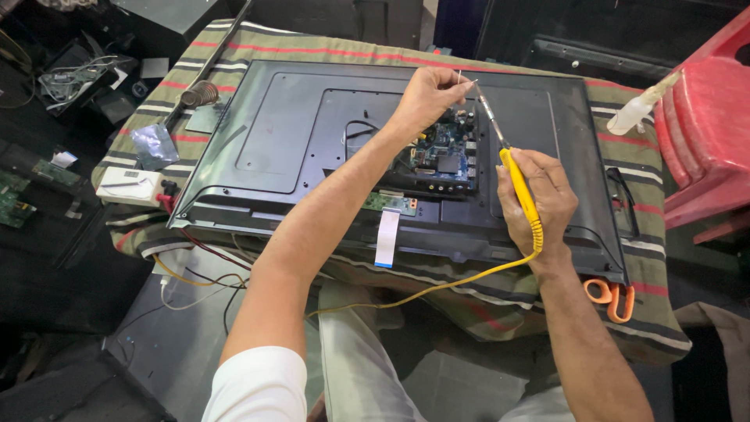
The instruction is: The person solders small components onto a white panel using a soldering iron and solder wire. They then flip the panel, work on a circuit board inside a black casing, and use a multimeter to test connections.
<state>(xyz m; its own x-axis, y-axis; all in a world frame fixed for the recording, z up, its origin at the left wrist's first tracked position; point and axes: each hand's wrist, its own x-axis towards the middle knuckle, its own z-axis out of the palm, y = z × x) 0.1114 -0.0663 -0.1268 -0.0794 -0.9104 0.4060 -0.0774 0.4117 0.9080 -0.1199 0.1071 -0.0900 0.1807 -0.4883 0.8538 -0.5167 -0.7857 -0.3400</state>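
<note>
Seen from the head camera, a yellow-handled soldering iron (519,184) is being gripped in the closed right hand (541,195), its metal tip pointing toward eleven o'clock over the exposed circuit board (443,159) of a face-down flat-screen television (328,148). A thin strand of solder wire (459,77) is being pinched between the fingertips of the left hand (426,94), just beside the tip. The set is being supported on a striped cloth (633,148), with orange-handled scissors (613,297) lying at five o'clock.

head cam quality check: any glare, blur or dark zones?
Head view: sharp on both hands and the circuit board; soft sheen on the TV back panel, no harsh glare; left edge and bottom corners fall into deep shadow; slight wide-angle bowing at the edges.
</note>
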